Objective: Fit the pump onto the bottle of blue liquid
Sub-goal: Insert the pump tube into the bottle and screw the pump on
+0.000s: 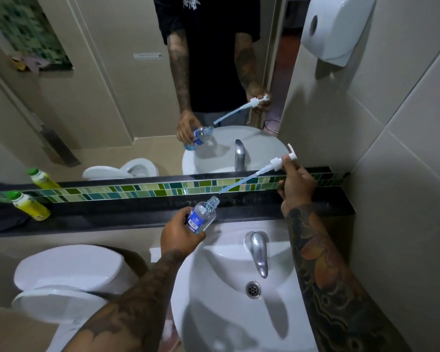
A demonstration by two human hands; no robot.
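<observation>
My left hand (179, 231) grips a small clear plastic bottle (203, 214) with a blue label, tilted so its open neck points up and to the right. Blue liquid shows at its base in the mirror. My right hand (296, 182) holds a white pump (277, 162) by its head, up and to the right of the bottle. The pump's long dip tube (239, 182) slants down to the left. Its tip hangs just above the bottle's mouth, a small gap apart. Both are held over the dark ledge behind the sink.
A white sink (214, 288) with a chrome tap (259, 252) lies below my hands. A yellow bottle with a green cap (29, 205) stands on the dark ledge (112, 214) at left. A toilet tank (69, 268) is lower left, a white wall dispenser (337, 29) upper right, and a mirror ahead.
</observation>
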